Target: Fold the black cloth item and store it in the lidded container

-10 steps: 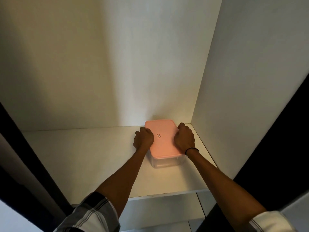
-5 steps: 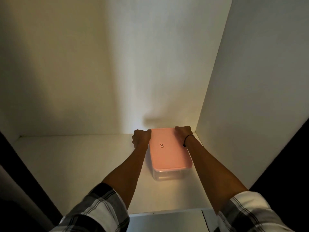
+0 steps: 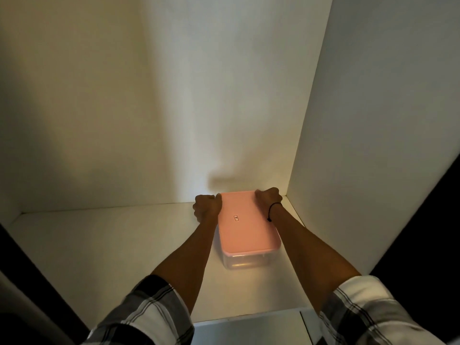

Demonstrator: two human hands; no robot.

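A clear plastic container (image 3: 245, 261) with a pink lid (image 3: 245, 227) rests on a white shelf, near the back right corner. The lid is closed on it. My left hand (image 3: 206, 206) grips the container's far left corner with curled fingers. My right hand (image 3: 268, 196) holds the far right corner, a black band around its wrist. The black cloth item is not visible; the container's clear wall shows nothing dark.
The white shelf (image 3: 112, 245) runs wide to the left of the container. A white back wall (image 3: 174, 108) and a white side panel (image 3: 373, 120) close the corner. A dark edge stands at the far left and far right. A lower surface (image 3: 249, 329) shows below the shelf front.
Both hands have slid from the container's middle sides to its far corners, and the container has gone deeper toward the back wall. My head has come closer.
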